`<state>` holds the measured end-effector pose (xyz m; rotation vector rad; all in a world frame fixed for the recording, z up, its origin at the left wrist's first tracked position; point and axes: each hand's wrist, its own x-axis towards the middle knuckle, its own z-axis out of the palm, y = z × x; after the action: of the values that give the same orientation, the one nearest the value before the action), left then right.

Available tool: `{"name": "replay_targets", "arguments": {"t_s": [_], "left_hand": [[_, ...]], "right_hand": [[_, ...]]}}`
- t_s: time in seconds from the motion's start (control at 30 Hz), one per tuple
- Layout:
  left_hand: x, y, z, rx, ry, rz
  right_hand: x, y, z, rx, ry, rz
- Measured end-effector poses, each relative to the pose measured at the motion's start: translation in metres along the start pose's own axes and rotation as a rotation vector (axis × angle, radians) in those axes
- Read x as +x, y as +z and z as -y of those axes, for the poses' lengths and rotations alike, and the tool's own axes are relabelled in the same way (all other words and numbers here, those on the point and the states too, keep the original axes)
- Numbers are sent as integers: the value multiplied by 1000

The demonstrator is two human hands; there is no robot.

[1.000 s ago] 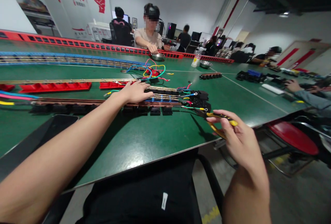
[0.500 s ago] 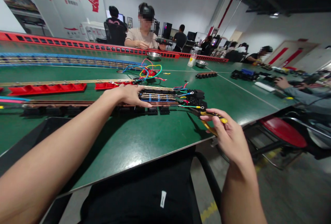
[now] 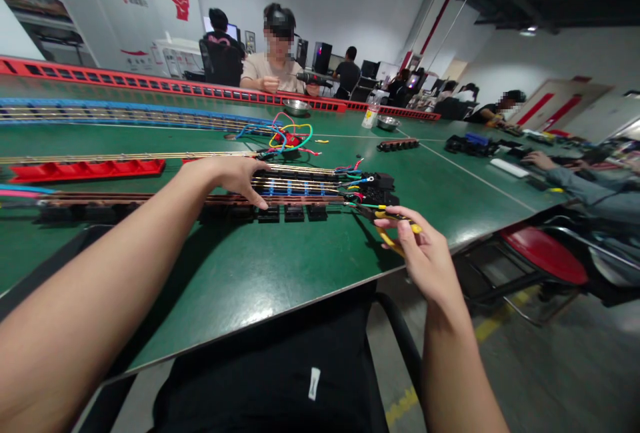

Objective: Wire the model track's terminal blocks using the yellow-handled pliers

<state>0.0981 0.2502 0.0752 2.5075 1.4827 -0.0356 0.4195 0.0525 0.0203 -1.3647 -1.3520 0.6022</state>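
Long rail assemblies with brass-coloured rods and black and blue plastic parts lie side by side on the green table. My left hand rests over them, thumb and fingers spread across their width. My right hand is closed around yellow-and-black handled pliers, whose dark jaws point left at the assembly's end. Just above the jaws runs a green wire with a yellow sleeve; its tip is hidden by my right fingers. Black end pieces and short coloured wires sit at that end. Whether the jaws touch a wire, I cannot tell.
Red trays and a blue rail lie to the left. Behind stand metal bowls and a bottle. Across the table a person holds a power drill. A red stool stands at the right.
My left hand has slid left along the rail assemblies. My right hand has moved left with the pliers, and the green wire's ring terminal is now out of sight behind my fingers.
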Motion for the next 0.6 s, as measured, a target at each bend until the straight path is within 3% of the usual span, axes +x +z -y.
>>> {"name": "replay_targets", "arguments": {"t_s": [0.17,0.37,0.6], "left_hand": [[4,-2,8,-37,8,33],[5,-1,9,-36,-9,25],[7,1,8,13,-26,52]], "right_hand": [[1,1,-6,33,-6,-15],[-1,2,-1,65,84,-21],[1,-1,-11,97,194,82]]}}
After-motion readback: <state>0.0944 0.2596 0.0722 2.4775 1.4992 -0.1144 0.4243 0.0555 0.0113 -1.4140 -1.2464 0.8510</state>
